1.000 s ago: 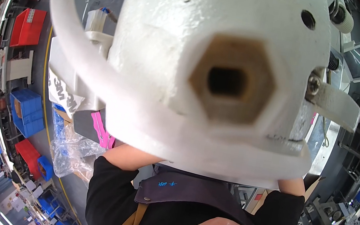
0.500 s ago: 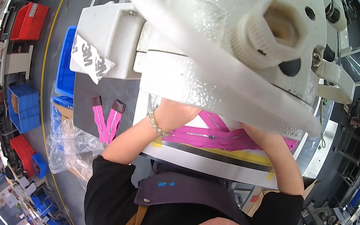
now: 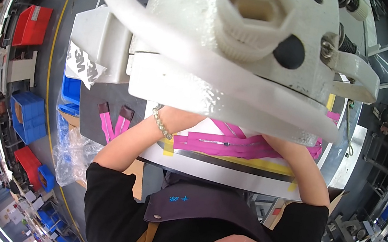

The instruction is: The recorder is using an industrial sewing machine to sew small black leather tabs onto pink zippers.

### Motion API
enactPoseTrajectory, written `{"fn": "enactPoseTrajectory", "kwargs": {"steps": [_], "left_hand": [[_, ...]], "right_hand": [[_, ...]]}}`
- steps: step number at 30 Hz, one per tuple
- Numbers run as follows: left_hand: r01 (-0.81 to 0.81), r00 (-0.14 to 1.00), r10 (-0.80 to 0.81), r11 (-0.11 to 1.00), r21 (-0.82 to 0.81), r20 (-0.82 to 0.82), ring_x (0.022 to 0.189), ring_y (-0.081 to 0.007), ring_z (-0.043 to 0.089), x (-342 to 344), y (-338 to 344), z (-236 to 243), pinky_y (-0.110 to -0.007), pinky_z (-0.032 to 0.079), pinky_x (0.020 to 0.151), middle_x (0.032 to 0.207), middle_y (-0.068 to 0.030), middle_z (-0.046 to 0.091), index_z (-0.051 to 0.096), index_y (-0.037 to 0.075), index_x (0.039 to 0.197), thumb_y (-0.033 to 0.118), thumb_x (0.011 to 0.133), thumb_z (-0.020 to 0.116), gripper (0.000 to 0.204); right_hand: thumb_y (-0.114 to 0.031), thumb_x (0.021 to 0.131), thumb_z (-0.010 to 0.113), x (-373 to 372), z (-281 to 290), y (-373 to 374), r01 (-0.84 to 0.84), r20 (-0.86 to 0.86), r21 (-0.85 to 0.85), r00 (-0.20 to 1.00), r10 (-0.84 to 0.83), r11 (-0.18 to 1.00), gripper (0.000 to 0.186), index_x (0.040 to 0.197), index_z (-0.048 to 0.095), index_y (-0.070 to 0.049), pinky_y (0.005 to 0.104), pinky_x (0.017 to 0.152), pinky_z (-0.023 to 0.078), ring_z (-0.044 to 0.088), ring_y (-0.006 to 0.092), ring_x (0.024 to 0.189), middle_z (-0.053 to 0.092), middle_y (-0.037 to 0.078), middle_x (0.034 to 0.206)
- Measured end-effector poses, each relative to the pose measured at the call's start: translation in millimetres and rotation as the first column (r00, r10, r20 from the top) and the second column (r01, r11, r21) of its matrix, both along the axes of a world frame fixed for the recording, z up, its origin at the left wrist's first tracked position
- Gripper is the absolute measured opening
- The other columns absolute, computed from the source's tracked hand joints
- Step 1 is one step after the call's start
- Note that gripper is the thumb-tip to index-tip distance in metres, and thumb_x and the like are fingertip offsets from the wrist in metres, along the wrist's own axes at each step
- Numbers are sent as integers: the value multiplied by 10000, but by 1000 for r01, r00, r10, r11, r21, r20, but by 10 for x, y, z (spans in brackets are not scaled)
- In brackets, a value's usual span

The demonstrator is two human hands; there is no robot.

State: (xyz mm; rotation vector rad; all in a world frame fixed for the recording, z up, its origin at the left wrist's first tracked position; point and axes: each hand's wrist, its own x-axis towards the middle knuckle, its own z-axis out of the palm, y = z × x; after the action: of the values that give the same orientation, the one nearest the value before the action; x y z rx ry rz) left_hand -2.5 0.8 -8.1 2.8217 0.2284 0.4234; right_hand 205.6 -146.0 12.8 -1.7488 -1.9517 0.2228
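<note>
A pink zipper strap (image 3: 221, 145) lies crosswise on the white bed of a large white sewing machine (image 3: 175, 81). Another pink strip (image 3: 226, 128) slants away behind it, under the machine's head. My left hand (image 3: 183, 117), with a beaded bracelet (image 3: 161, 122) at the wrist, reaches under that head just beyond the strap's left end. At the strap's right part, my right hand (image 3: 274, 143) also goes in beneath the machine. The fingers of both hands are hidden by the machine, so what they grip does not show.
Two dark-tipped ends of pink zipper tape (image 3: 124, 118) lie on the grey table left of my left forearm. A thick white tube (image 3: 168, 31) crosses the machine's front. Clear plastic wrap (image 3: 75, 152) and blue bins (image 3: 71, 89) stand beyond the table's left edge.
My left hand has shifted a little left and away from me, baring the strap's left end. My right hand stays almost where it was. The machine appears farther left in the view.
</note>
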Motion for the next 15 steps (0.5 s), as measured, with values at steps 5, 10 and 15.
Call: {"fn": "enactPoseTrajectory", "kwargs": {"steps": [5,10,15], "left_hand": [[38,990,-15,987,159,-142,987,-242,600,3,-11,-22,-370,479,868,1045,-113,630,619,48,1103,128,803,519,326],[35,999,-32,996,83,-38,1018,-256,592,37,16,-22,-381,477,884,1109,-113,616,615,73,1123,115,796,520,343],[106,993,-113,983,149,38,1082,-249,564,93,73,36,-398,453,925,1166,-116,597,613,95,1136,107,798,528,348]], "right_hand": [[-59,721,609,16,-21,-13,-22,82,54,996,17,998,416,1122,595,46,388,803,499,584,313,901,622,172,1067],[-57,722,605,30,-39,4,-82,134,101,989,68,992,372,1089,614,5,383,802,500,584,302,905,620,150,1069],[-52,736,593,59,-62,-8,-120,127,22,985,116,993,252,987,613,-33,364,793,506,583,286,923,602,103,1105]]}}
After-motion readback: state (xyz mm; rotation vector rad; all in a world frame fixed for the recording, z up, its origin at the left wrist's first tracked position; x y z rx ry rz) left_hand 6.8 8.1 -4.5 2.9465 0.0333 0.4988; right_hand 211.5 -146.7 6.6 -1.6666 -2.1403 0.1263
